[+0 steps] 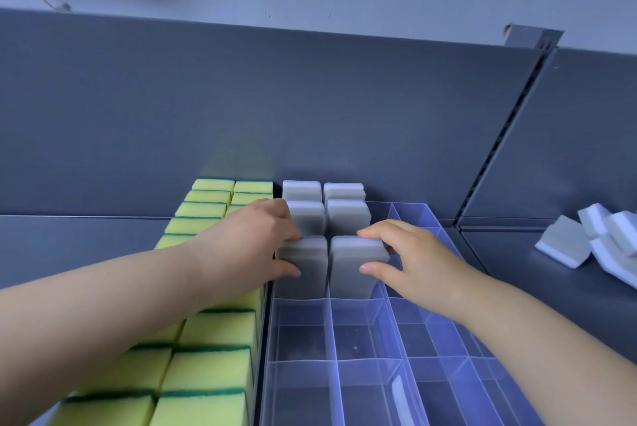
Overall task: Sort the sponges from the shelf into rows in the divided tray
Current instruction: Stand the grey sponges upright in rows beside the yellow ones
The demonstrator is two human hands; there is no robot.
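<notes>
A clear divided tray (358, 343) lies on the grey shelf. Its far compartments hold several grey-white sponges standing upright in two columns. My left hand (262, 239) grips the nearest left grey sponge (306, 263) between thumb and fingers. My right hand (410, 253) grips the nearest right grey sponge (355, 260) the same way. Both sponges stand in neighbouring compartments. Left of the tray, yellow-green sponges (210, 370) fill two columns, partly hidden under my left forearm.
A loose pile of white-grey sponges (593, 239) lies on the shelf at the right. The shelf's grey back panel (310, 108) rises right behind the tray. The tray's near and right compartments hold nothing.
</notes>
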